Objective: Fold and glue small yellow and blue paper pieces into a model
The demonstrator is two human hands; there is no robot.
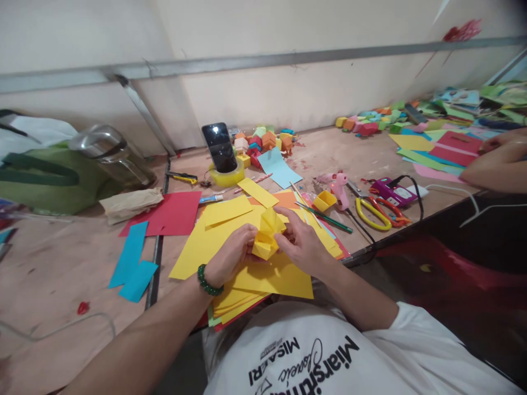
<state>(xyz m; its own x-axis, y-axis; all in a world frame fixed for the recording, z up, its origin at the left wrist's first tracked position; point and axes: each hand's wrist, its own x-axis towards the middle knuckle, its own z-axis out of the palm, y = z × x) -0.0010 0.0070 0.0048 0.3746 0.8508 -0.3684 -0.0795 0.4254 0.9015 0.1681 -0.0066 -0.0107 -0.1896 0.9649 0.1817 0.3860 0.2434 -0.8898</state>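
From afar I view the left hand (235, 249) and right hand (305, 244), each pinching a side of the folded paper box (265, 241) over yellow sheets (284, 280).

This looked like a craft workshop, or a work corner set up as one: a long, scuffed pinkish-brown table (53, 269) against a plain pale wall (263, 90) carried flat yellow paper sheets (274, 281), small multicoloured folded-paper pieces (268, 141), a pink plastic glue gun (338, 189) and metal-bladed scissors (357, 190). Another person's forearm (500, 164) rested farther along.
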